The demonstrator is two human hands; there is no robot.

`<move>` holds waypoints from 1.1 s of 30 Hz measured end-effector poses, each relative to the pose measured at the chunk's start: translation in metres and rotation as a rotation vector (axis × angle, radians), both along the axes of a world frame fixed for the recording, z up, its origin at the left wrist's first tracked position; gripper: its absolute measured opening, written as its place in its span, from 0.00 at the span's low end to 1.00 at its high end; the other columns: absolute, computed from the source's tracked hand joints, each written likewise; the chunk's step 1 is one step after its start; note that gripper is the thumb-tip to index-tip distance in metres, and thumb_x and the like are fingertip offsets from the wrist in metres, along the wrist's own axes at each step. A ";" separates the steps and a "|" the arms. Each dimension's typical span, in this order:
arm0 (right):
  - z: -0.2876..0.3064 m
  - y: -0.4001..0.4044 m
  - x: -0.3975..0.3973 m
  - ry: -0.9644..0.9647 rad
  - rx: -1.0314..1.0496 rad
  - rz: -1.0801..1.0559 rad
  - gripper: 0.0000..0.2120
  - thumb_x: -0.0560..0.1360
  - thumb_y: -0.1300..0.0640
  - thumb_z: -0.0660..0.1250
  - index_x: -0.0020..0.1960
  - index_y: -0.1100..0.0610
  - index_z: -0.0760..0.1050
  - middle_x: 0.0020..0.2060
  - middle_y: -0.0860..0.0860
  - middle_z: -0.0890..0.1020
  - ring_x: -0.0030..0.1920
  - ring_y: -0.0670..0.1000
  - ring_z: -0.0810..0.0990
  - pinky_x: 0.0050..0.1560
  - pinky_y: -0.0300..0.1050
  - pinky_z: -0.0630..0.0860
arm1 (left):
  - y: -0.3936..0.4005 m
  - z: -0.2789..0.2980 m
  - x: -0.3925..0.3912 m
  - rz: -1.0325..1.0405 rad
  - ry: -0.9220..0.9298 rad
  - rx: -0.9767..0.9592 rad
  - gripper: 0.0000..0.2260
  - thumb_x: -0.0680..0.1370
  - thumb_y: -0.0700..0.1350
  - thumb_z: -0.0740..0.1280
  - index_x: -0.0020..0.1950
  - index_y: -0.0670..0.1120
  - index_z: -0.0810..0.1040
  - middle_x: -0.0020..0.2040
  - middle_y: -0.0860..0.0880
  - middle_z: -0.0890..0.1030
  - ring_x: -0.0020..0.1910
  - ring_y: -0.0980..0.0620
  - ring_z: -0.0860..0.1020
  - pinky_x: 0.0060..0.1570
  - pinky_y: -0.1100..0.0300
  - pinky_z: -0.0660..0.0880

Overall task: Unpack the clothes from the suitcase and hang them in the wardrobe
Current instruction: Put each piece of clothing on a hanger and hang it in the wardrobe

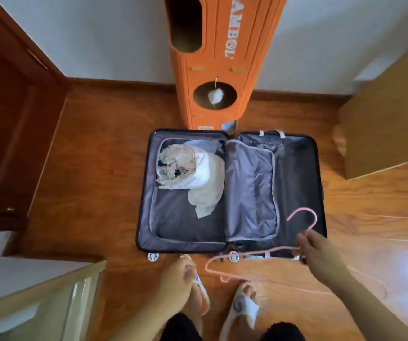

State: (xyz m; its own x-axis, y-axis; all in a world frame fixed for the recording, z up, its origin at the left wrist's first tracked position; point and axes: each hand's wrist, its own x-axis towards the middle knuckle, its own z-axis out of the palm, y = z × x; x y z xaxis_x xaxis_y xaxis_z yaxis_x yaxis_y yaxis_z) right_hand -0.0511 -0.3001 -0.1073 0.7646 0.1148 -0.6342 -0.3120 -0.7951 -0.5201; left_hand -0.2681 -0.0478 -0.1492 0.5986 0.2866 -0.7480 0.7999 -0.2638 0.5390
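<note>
- Head view: a dark suitcase (231, 193) lies opened flat on the wooden floor (99, 168), both halves facing up, its wheels toward the person's feet.
- A heap of pale clothes (193, 173) sits in the upper part of the left half; the lower part of that half shows bare lining.
- The right half is partly covered by a grey zipped divider flap (249, 190) lying along the hinge side.
- The right hand (313, 249) hangs over the near right corner of the suitcase, fingers curled round the neck of a pink hanger (254, 254); the hook curves up above the hand and the bar stretches left, over the near edge of the case.
- The left hand (180, 269) hangs in front of the suitcase, fingers loosely curled, holding nothing.
- Two feet in white slippers (244, 308) stand below the hanger.
- An orange cardboard tower (212, 70) stands against the wall just behind the suitcase.
</note>
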 end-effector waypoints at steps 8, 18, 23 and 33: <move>-0.197 0.059 0.070 -0.115 -0.020 -0.230 0.11 0.79 0.56 0.62 0.41 0.55 0.80 0.40 0.51 0.82 0.45 0.58 0.80 0.51 0.54 0.74 | 0.072 -0.245 0.130 -0.305 0.174 0.201 0.17 0.84 0.48 0.60 0.72 0.48 0.72 0.70 0.46 0.74 0.68 0.45 0.74 0.66 0.52 0.71; -0.335 0.034 0.066 -0.093 0.144 -0.391 0.13 0.81 0.57 0.62 0.41 0.54 0.80 0.39 0.48 0.85 0.40 0.52 0.84 0.52 0.53 0.77 | 0.135 -0.422 0.296 -0.336 0.039 0.431 0.11 0.84 0.42 0.58 0.58 0.43 0.80 0.65 0.38 0.74 0.66 0.36 0.72 0.63 0.48 0.69; -0.297 0.002 0.045 -0.056 0.077 -0.438 0.13 0.82 0.59 0.62 0.42 0.56 0.80 0.38 0.49 0.84 0.39 0.46 0.82 0.46 0.42 0.76 | 0.128 -0.361 0.272 0.282 -0.065 0.285 0.18 0.83 0.36 0.54 0.60 0.45 0.82 0.66 0.45 0.77 0.62 0.42 0.77 0.58 0.53 0.75; -0.056 0.014 0.035 -0.093 0.070 -0.416 0.13 0.78 0.62 0.67 0.40 0.48 0.81 0.36 0.51 0.84 0.42 0.56 0.81 0.45 0.52 0.74 | 0.209 0.005 0.236 0.574 -0.398 0.109 0.08 0.79 0.37 0.70 0.48 0.50 0.85 0.53 0.47 0.85 0.58 0.46 0.81 0.64 0.49 0.76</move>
